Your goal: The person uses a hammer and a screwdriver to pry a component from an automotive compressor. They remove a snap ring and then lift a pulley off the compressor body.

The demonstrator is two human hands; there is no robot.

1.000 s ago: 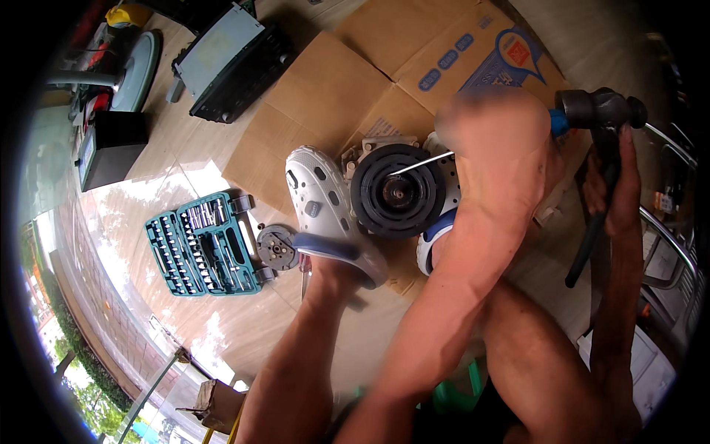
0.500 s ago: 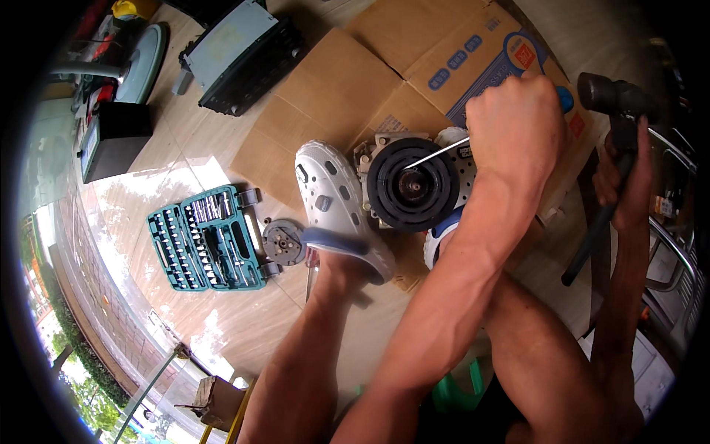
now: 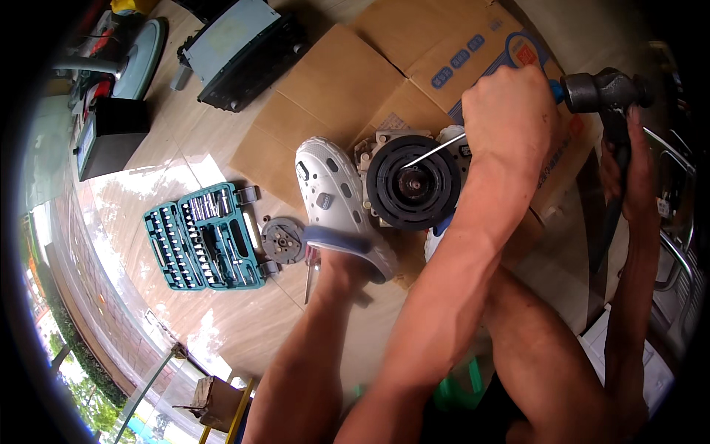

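My left hand (image 3: 506, 118) is closed round a screwdriver with a blue handle (image 3: 557, 92); its long metal shaft (image 3: 436, 148) reaches down-left into the black ringed pulley (image 3: 383, 189) of a metal compressor, near the hub. My right hand (image 3: 627, 166) grips a hammer, whose dark head (image 3: 605, 92) is at the handle's end; I cannot tell if they touch. The compressor sits on cardboard (image 3: 318, 89) between my shoes, the left one a white clog (image 3: 329, 200). Beside that clog lies a round metal plate (image 3: 277, 237); part of the compressor is hidden by my left arm.
An open teal socket set (image 3: 177, 237) lies on the tiled floor at left. Above are a boxy electronic unit (image 3: 229, 48), a black battery (image 3: 118, 137) and a pedestal base (image 3: 144, 59). A small carton (image 3: 214, 399) is at lower left, chrome tubing (image 3: 677, 148) at right.
The hammer moved right from a second ago to half a second ago, then back left to the screwdriver handle. My left hand has shifted slightly, still gripping the screwdriver.
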